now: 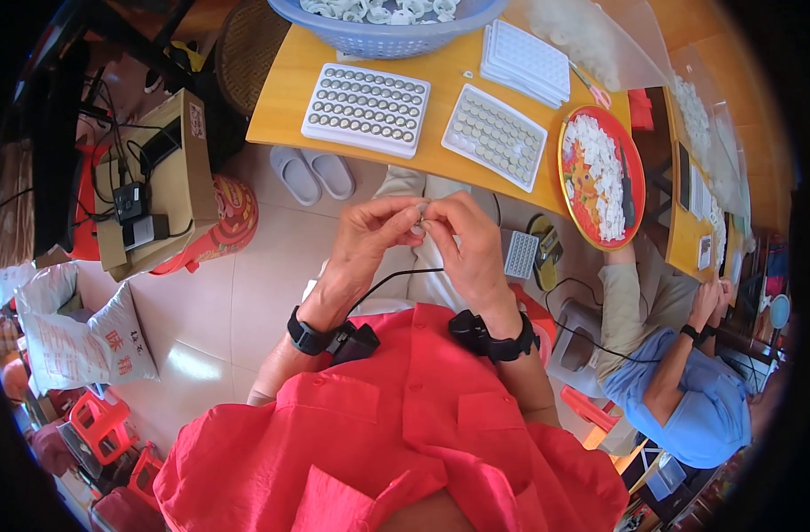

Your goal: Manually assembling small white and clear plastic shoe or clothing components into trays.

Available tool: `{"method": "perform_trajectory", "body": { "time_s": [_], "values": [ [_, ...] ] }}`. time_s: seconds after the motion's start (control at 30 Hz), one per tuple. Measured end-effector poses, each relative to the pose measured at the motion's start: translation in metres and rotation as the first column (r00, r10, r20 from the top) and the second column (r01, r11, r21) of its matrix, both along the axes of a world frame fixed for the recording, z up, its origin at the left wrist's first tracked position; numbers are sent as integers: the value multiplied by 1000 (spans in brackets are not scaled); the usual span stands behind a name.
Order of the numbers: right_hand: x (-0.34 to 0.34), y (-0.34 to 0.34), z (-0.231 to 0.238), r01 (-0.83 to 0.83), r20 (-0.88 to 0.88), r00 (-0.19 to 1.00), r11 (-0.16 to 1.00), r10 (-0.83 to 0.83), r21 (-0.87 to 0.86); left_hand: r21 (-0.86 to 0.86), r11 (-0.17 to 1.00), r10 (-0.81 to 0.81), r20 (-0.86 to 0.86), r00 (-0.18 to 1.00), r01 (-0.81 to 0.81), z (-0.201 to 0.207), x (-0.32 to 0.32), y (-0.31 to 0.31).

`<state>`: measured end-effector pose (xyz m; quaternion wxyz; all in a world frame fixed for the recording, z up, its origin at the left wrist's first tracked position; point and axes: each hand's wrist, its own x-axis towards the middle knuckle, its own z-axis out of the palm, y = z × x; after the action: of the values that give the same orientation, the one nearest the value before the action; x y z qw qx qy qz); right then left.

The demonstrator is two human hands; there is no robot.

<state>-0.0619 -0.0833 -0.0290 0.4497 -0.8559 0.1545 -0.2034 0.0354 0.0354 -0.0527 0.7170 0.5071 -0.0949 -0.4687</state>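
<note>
My left hand (368, 235) and my right hand (467, 244) meet in front of my chest, below the table's near edge. Both are closed in a pinch, fingertips together, around a small pale round piece (419, 215). Its exact kind is too small to make out. On the table beyond lies a white tray (309, 129) with rows of small silvery round pieces (369, 97). To its right, another white tray (527, 184) holds flat, pale discs (494, 137). Further right, small white pieces (597, 168) are heaped on a red round platter (575, 226) beside a long dark object (628, 182).
A blue basket (378, 40) of white plastic parts stands at the table's (276, 106) far side. Stacked white trays (522, 66) and scissors (595, 93) lie near it. A cardboard box (188, 160) is at left, slippers (312, 175) underneath. A co-worker in blue (689, 399) sits at right.
</note>
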Motion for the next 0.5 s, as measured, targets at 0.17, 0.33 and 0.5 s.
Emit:
{"method": "perform_trajectory", "body": {
  "time_s": [0.17,0.33,0.5],
  "values": [
    [-4,-12,-4,15,-22,1000,902,-6,432,19,998,-58,34,998,58,5,-1,-4],
    [-8,-19,-9,72,-1,994,643,-110,763,-7,995,-105,-41,994,104,6,-6,-7],
    [-9,-13,7,134,-14,973,514,-232,847,-67,990,-130,-136,982,121,10,-8,-9]
  ]
}}
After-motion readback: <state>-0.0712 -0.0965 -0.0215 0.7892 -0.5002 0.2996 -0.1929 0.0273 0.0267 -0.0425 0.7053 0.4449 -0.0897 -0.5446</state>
